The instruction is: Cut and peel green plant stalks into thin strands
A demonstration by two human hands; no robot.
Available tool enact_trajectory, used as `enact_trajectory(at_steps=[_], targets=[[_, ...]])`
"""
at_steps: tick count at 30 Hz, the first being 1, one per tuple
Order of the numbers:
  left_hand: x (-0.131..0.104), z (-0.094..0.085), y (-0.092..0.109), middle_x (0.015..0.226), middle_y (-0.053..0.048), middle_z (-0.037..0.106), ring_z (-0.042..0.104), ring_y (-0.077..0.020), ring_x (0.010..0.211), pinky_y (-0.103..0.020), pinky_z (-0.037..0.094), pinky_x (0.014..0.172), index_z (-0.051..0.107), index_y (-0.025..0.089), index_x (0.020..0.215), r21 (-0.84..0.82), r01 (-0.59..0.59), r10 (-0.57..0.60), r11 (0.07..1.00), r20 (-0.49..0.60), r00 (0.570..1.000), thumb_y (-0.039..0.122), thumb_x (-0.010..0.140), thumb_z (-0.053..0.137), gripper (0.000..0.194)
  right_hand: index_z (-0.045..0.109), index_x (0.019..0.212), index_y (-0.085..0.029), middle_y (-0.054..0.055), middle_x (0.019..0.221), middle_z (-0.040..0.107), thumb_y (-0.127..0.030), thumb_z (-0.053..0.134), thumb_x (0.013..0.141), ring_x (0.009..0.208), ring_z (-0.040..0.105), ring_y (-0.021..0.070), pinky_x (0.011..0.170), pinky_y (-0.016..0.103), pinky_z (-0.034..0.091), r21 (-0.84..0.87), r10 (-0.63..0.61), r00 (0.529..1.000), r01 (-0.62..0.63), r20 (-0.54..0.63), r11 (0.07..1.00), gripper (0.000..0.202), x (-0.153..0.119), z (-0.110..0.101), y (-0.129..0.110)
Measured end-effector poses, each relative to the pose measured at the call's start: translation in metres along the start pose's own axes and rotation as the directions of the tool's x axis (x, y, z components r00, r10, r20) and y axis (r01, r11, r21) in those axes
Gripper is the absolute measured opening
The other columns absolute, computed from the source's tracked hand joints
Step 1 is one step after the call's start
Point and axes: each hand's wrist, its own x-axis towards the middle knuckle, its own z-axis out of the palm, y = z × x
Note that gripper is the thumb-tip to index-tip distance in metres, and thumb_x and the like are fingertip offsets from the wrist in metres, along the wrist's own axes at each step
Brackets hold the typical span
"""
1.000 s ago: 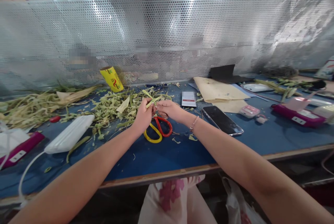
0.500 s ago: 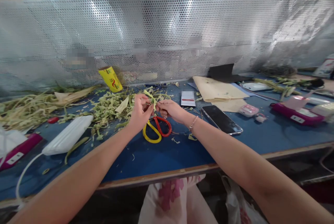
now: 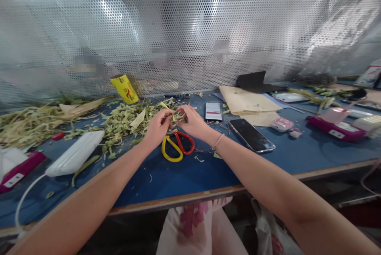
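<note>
Close together above the blue table, my left hand point(image 3: 157, 127) and my right hand point(image 3: 193, 122) meet around a small pale-green plant stem point(image 3: 174, 117). The left fingers are closed in a pinch on it. My right fingers are bent over and pressed at its other side, their tips partly hidden. Just below the hands lie scissors point(image 3: 179, 142) with one yellow and one red handle; their blades are mostly covered. A heap of green plant pieces point(image 3: 123, 122) spreads beside and behind my left hand.
Left are a white power bank-like block point(image 3: 76, 154) with a cable, a yellow tube point(image 3: 125, 89) and longer dry stalks point(image 3: 32, 122). Right are a small white box point(image 3: 213, 111), a phone point(image 3: 251, 136), brown paper point(image 3: 247, 100) and a pink case point(image 3: 281, 124). A perforated metal screen point(image 3: 190, 21) stands behind.
My right hand has shifted up and its fingers now arch over the stem, where before they pinched it lower down. The left hand stays nearly in place, still pinching.
</note>
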Motion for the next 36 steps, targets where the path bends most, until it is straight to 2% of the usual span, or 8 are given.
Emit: enact_trajectory(at_steps=[3, 6, 11, 15, 17, 23, 30, 36], targets=[[0.0, 0.001, 0.0, 0.062, 0.001, 0.054, 0.054, -0.0119, 0.053, -0.026, 0.044, 0.056, 0.055, 0.019, 0.09, 0.07, -0.024, 0.021, 0.997, 0.05, 0.999, 0.02, 0.078, 0.042, 0.018, 0.047, 0.108, -0.017, 0.01, 0.106, 0.046, -0.014, 0.05, 0.071, 0.084, 0.049, 0.0143, 0.072, 0.031, 0.045, 0.051, -0.105, 0.994, 0.104, 0.014, 0.993, 0.037, -0.002, -0.003, -0.003], [-0.003, 0.002, 0.004, 0.073, -0.001, 0.058, 0.054, -0.0107, 0.055, -0.026, 0.045, 0.059, 0.054, 0.018, 0.085, 0.157, -0.097, 0.083, 0.983, 0.09, 0.992, 0.012, 0.073, 0.041, 0.019, 0.047, 0.113, -0.02, 0.009, 0.109, 0.046, -0.01, 0.045, 0.072, 0.087, 0.048, 0.0148, 0.075, 0.032, 0.045, 0.058, -0.171, 0.985, 0.169, 0.034, 0.984, 0.042, -0.003, -0.006, -0.007], [-0.007, 0.006, 0.009, 0.062, 0.004, 0.055, 0.053, -0.0103, 0.049, -0.024, 0.043, 0.053, 0.044, 0.02, 0.089, 0.121, -0.014, -0.001, 0.993, 0.117, 0.993, 0.015, 0.072, 0.048, 0.019, 0.053, 0.097, -0.017, 0.008, 0.097, 0.05, -0.016, 0.049, 0.076, 0.082, 0.047, 0.0153, 0.075, 0.031, 0.043, 0.006, -0.217, 0.975, 0.217, -0.039, 0.976, 0.022, -0.002, -0.007, -0.015], [-0.009, 0.01, 0.01, 0.061, 0.007, 0.056, 0.055, -0.0105, 0.047, -0.023, 0.044, 0.049, 0.034, 0.022, 0.098, -0.113, 0.127, -0.114, 0.985, 0.115, 0.987, 0.02, 0.068, 0.056, 0.038, 0.05, 0.078, -0.018, 0.004, 0.084, 0.051, -0.011, 0.044, 0.076, 0.072, 0.046, 0.0127, 0.068, 0.027, 0.039, 0.022, -0.195, 0.98, 0.196, -0.041, 0.98, 0.009, -0.003, -0.007, -0.018], [-0.009, 0.01, 0.012, 0.061, 0.006, 0.057, 0.056, -0.0116, 0.047, -0.025, 0.045, 0.049, 0.036, 0.021, 0.101, -0.136, 0.15, -0.13, 0.979, 0.148, 0.98, 0.021, 0.066, 0.058, 0.041, 0.048, 0.077, -0.019, 0.002, 0.078, 0.05, -0.01, 0.043, 0.075, 0.07, 0.045, 0.0124, 0.066, 0.025, 0.038, 0.029, -0.194, 0.98, 0.195, -0.039, 0.98, 0.01, -0.003, -0.008, -0.019], [-0.004, 0.007, 0.01, 0.062, 0.003, 0.055, 0.056, -0.0116, 0.05, -0.027, 0.046, 0.051, 0.05, 0.019, 0.091, -0.221, 0.152, -0.091, 0.963, 0.264, 0.96, 0.026, 0.068, 0.057, 0.026, 0.049, 0.076, -0.018, 0.001, 0.076, 0.049, -0.013, 0.044, 0.075, 0.069, 0.045, 0.0119, 0.064, 0.025, 0.038, 0.065, -0.172, 0.98, 0.179, -0.101, 0.982, 0.007, -0.004, -0.009, -0.021], [-0.006, 0.01, 0.011, 0.066, 0.006, 0.056, 0.056, -0.0084, 0.054, -0.025, 0.045, 0.058, 0.047, 0.02, 0.087, -0.379, 0.212, -0.086, 0.901, 0.323, 0.943, 0.011, 0.064, 0.051, 0.026, 0.052, 0.071, -0.017, 0.001, 0.075, 0.046, -0.007, 0.043, 0.068, 0.065, 0.045, 0.01, 0.062, 0.024, 0.039, 0.21, -0.023, 0.993, 0.048, -0.118, 0.976, 0.013, 0.001, -0.009, -0.018], [-0.008, 0.011, 0.018, 0.073, 0.006, 0.051, 0.051, -0.0052, 0.055, -0.021, 0.04, 0.053, 0.045, 0.021, 0.08, -0.502, 0.326, -0.194, 0.801, 0.298, 0.935, 0.008, 0.061, 0.053, 0.024, 0.052, 0.07, -0.017, -0.001, 0.072, 0.045, -0.01, 0.046, 0.068, 0.061, 0.045, 0.0093, 0.061, 0.025, 0.04, 0.321, 0.059, 0.995, -0.031, -0.078, 0.946, 0.01, 0.003, -0.009, -0.016]])
